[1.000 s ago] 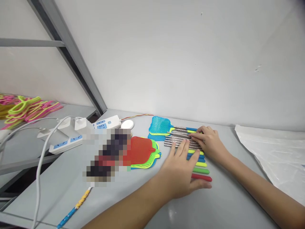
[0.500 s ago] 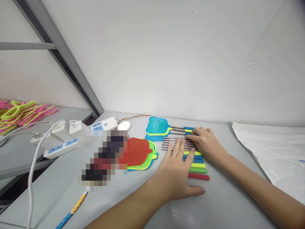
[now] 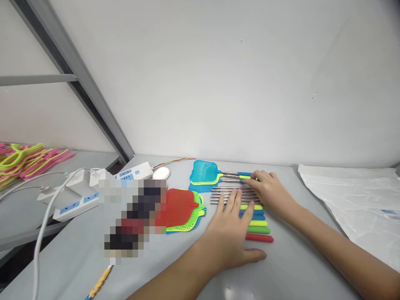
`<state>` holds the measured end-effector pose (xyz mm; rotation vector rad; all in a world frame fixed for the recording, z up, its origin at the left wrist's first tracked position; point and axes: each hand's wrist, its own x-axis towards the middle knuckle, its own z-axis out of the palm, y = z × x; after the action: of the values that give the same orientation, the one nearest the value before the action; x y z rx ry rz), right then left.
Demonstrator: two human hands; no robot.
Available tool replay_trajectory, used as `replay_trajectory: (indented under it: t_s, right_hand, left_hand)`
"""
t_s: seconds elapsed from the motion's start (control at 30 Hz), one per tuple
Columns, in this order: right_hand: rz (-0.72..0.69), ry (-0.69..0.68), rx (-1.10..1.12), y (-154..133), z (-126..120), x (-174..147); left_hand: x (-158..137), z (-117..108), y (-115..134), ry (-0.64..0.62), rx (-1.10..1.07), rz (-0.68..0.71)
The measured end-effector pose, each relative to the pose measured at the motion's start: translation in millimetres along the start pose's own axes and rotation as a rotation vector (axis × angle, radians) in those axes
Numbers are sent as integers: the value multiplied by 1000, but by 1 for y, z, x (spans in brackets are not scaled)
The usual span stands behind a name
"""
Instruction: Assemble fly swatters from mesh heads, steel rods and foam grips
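So what matters here is how the fly swatters (image 3: 200,196) lie relative to the hands: they sit flat on the grey table (image 3: 293,266), long axes running left to right, mesh heads pointing left and the coloured grips pointing right, straight ahead of the person and in easy reach of both arms. The left hand (image 3: 233,233) is spread flat, palm down, fingers (image 3: 231,199) laid across the row of bare metal rods (image 3: 226,192) and covering part of the coloured handles (image 3: 258,223), not curled around anything. The right hand (image 3: 271,192) comes in from the right and rests on the far side of the same bundle, fingertips on the upper rods next to a blue and yellow grip; it looks like it's pressing or lightly pinching, but I can't tell if it has really closed around one. Both hands sit crosswise over the shafts, so the handles run under them, not along them. The left hand covers the near handles, the right has the far ones. The red swatter head (image 3: 179,205) tops the near stack, a blue head (image 3: 204,173) tops the far one. Further left are power strips (image 3: 78,200), and a plastic bag (image 3: 359,200) lies off to the right, well apart from the swatters.
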<state>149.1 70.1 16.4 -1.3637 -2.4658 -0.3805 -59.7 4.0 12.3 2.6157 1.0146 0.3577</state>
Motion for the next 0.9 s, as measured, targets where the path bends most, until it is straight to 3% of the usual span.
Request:
replay_trajectory:
  t_s: [0.17, 0.43, 0.63, 0.77, 0.9]
  right_hand:
    - [137, 14, 56, 12, 11, 18]
    - [148, -99, 161, 21, 20, 45]
    - [224, -82, 246, 17, 22, 47]
    - [302, -30, 302, 8, 11, 41]
    - [370, 11, 341, -3, -17, 22]
  left_hand:
    - [0, -2, 0, -17, 9, 16]
    - [3, -2, 0, -21, 28, 28]
    - [5, 4, -3, 32, 105, 20]
    - [3, 4, -4, 66, 143, 32]
    - [1, -11, 3, 143, 133, 93]
